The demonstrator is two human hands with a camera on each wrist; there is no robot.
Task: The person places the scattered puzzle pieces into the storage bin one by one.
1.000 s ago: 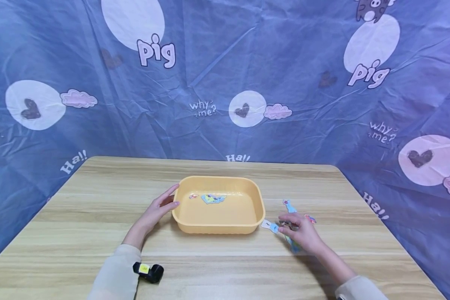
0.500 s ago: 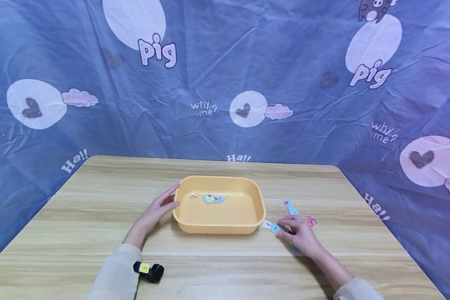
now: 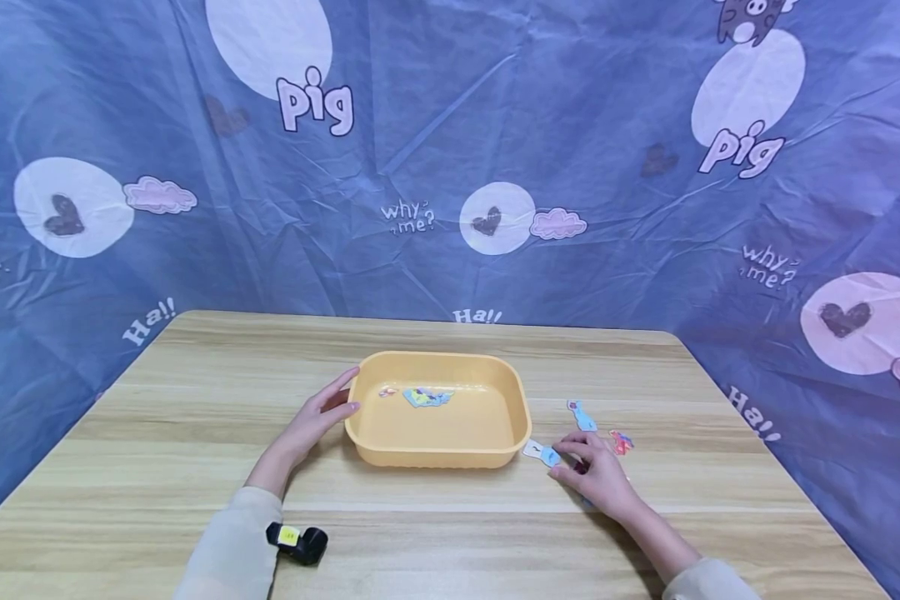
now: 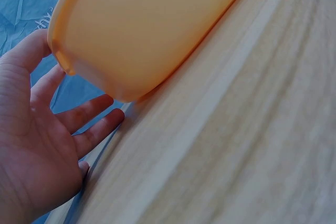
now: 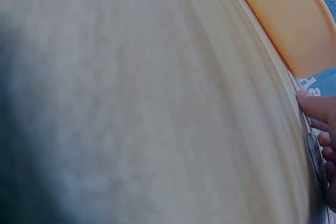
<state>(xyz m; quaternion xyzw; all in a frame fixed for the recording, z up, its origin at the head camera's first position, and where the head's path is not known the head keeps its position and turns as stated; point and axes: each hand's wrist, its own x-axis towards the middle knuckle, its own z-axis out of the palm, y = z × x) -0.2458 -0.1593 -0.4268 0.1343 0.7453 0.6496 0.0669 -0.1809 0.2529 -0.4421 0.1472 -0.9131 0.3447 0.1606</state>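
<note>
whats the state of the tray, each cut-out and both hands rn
tray: upright on table
inner cut-outs: lying toward tray's far side
blue-white cut-out: on table beside tray
blue cut-out: on table
red cut-out: on table
left hand: touching tray's left rim, fingers spread
right hand: by blue-white cut-out, grip unclear
piece under right hand: mostly hidden

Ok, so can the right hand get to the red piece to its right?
Probably yes: the red piece lies nearby on the table with nothing over it, though the right hand points toward the tray and may need to shift.
</note>
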